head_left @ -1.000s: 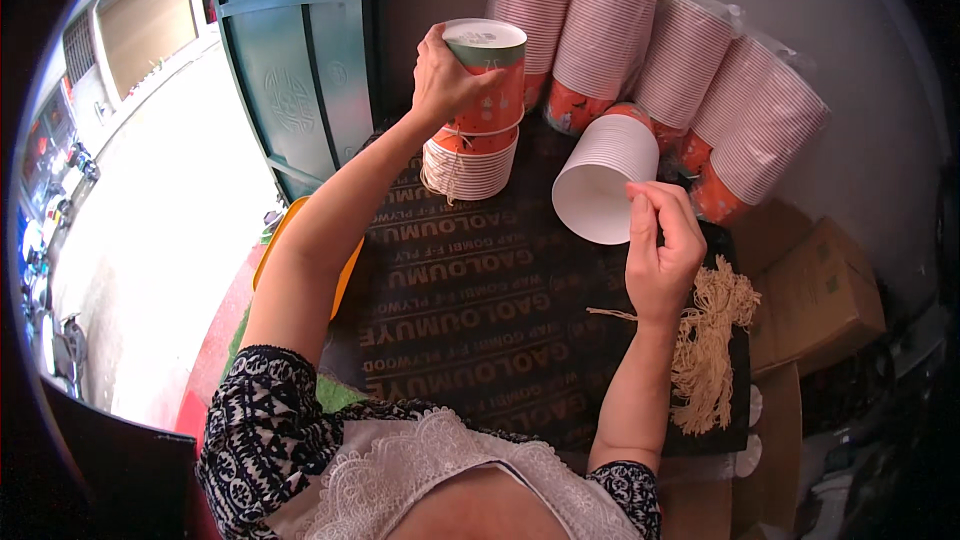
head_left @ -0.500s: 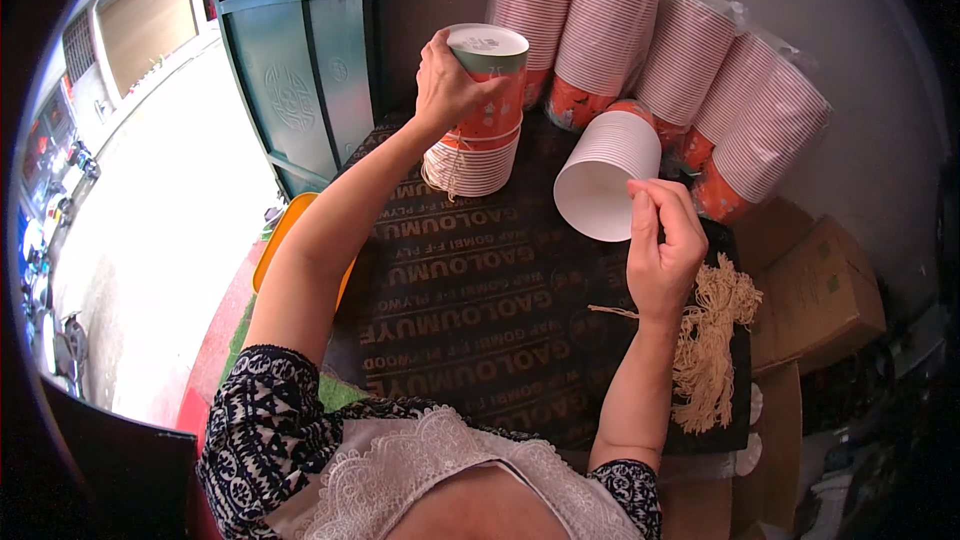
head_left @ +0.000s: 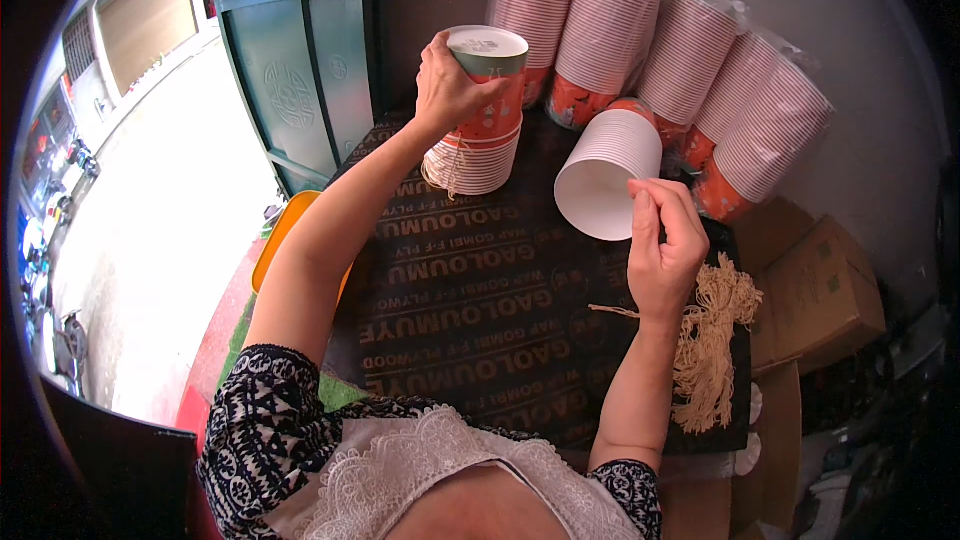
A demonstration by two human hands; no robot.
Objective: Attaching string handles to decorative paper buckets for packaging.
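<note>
My left hand (head_left: 450,85) wraps round the upper part of an upside-down stack of paper cups (head_left: 493,105), orange and green with white rims at the bottom. Thin cream strings (head_left: 451,172) hang against the side of this stack, low down. Beside it a second stack of cups (head_left: 608,165) lies tilted, its white open mouth towards me. In front of that mouth's right edge is my right hand (head_left: 668,240), thumb and fingertips pinched together; whether something thin is between them I cannot make out.
A bundle of cream strings (head_left: 715,340) lies at the right of the dark printed board (head_left: 470,340), and one loose strand (head_left: 612,310) lies near my wrist. Several plastic-wrapped cup stacks (head_left: 610,30) lean on the wall. Cardboard boxes (head_left: 820,290) stand at right, a yellow container (head_left: 285,240) at left.
</note>
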